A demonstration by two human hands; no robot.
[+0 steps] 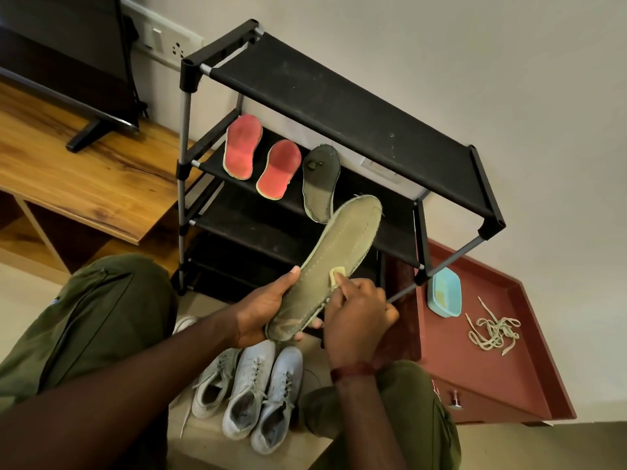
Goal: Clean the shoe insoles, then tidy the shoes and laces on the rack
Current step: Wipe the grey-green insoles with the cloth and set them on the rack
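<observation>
Pale shoes (pixel 251 395) stood on the floor before the rack (pixel 339 106). On its second shelf lay red insoles (pixel 243 147) and a dark insole (pixel 320 179), its lower edge covered by the olive insole (pixel 332 252) held in front of the rack, long axis slanted, toe up toward the shelves. The left hand (pixel 263 307) curled its fingers round the heel; the right hand (pixel 356 317) pinched a yellow pad (pixel 337 276) against it. Laces (pixel 493 334) and a blue tub (pixel 444 293) lay right of the rack.

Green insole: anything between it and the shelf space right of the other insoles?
Nothing visible. The insole, gripped by the left hand, is just in front of that shelf. Bare fabric shows there, though the insole hides part of the space.
</observation>
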